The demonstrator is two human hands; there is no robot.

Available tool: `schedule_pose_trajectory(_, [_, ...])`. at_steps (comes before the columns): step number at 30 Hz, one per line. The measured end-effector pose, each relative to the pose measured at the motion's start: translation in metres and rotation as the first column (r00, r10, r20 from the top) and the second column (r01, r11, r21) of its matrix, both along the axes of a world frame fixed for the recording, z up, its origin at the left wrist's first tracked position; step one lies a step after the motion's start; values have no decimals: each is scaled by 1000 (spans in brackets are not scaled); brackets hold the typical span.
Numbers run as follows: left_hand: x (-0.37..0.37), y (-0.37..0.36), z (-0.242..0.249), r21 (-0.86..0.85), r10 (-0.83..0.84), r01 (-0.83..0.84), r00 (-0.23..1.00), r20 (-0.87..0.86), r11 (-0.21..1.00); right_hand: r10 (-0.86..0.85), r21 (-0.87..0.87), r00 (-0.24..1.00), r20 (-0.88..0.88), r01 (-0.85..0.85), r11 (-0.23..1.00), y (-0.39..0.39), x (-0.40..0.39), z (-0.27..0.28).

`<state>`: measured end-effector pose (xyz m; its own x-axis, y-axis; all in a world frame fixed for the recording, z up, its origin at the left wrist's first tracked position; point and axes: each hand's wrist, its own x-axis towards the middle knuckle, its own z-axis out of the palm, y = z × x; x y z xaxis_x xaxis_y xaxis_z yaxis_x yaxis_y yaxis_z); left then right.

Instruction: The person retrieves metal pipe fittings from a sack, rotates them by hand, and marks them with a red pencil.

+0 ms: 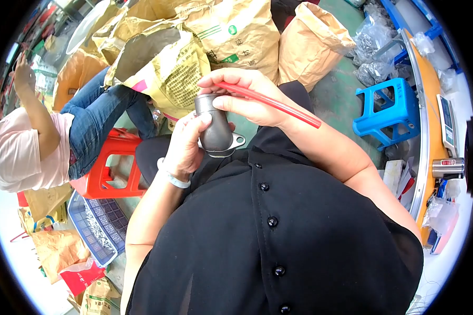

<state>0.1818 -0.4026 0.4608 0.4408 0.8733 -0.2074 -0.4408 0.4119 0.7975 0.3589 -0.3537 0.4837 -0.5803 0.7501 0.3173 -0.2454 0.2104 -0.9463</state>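
Your left hand (pixel 185 140) is wrapped around the body of the dark grey fitting (pixel 215 132), its thumb pressed on the near side and a fingertip showing beyond the far edge. Your right hand (pixel 251 97) is drawn narrow at the collar end — thumb against the collar, fingers arched over the mouth — and carries the red rod (pixel 281 106) in the same hold, the rod slanting back over the wrist. Note the governing relation: the fitting lies between your two hands, in front of your torso, its long axis running roughly away from you, with the collar at the far end and the flange (pixel 235 145) with its holed lug at the near end. The left hand is nearer the body and flange; the right is nearer the collar. Your forearms converge from either side, both elbows bent, the left wrist bearing a pale bracelet (pixel 180 182). Below the hands is your black shirt (pixel 326 236). Beyond them stand a printed sack (pixel 178 79) and a plain brown sack (pixel 310 47). To your left, a co-worker (pixel 29 157) is beside a red stool (pixel 113 152); to your right, a blue stool (pixel 386 110) stands near the surface (pixel 428 105) — this carries a steel cup (pixel 448 168).
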Motion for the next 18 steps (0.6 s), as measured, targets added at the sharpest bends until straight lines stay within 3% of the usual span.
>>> schedule_pose_trajectory(4, [0,4,-10,-76,1,2,999,37,997,-47,23,998,39,47,999,0,-2,-2])
schedule_pose_trajectory(10, [2,3,-12,-149,3,32,974,228,988,-127,30,990,64,125,992,0,0,-1])
schedule_pose_trajectory(18, [2,1,-9,-175,8,31,977,213,984,-147,41,986,76,145,989,-2,7,0])
